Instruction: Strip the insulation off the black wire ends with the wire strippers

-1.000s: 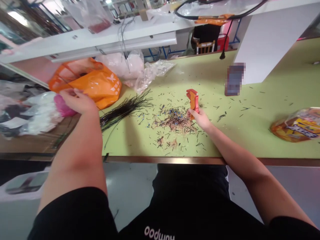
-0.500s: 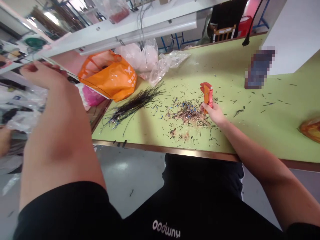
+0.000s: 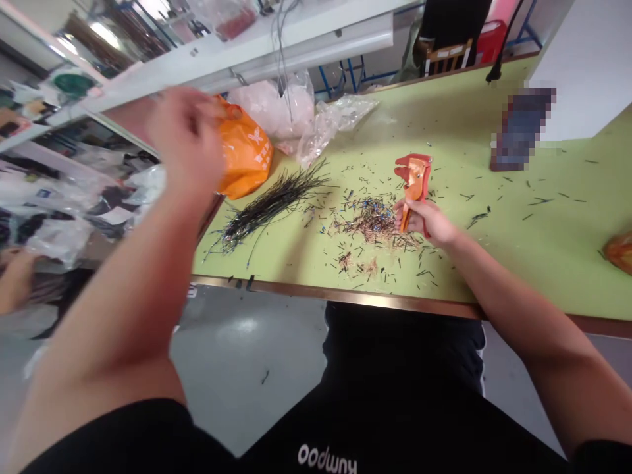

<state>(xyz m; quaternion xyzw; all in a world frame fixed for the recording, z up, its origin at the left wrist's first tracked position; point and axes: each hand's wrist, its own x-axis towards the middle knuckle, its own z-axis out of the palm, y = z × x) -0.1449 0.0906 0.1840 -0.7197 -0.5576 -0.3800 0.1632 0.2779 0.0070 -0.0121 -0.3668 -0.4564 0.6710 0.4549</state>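
Observation:
My right hand is closed around the handles of a red and orange wire stripper, its jaws pointing left and apart, above the green tabletop. Below and left of it lies a scattered heap of short dark wire offcuts, with blue and coppery bits among them. My left hand is raised in front of the orange bag; motion smears its fingers, so what they hold, if anything, does not show. A bundle of long thin black wires lies on the table to the right of and below that hand.
An orange plastic bag and clear plastic bags sit at the back left, under a white shelf. A blurred-out phone-like object leans against a white panel. Another person's hand shows at the far left.
My left hand has swept right, from the shelf edge to in front of the orange bag. The wire stripper has turned in my right hand, and its jaws now show apart.

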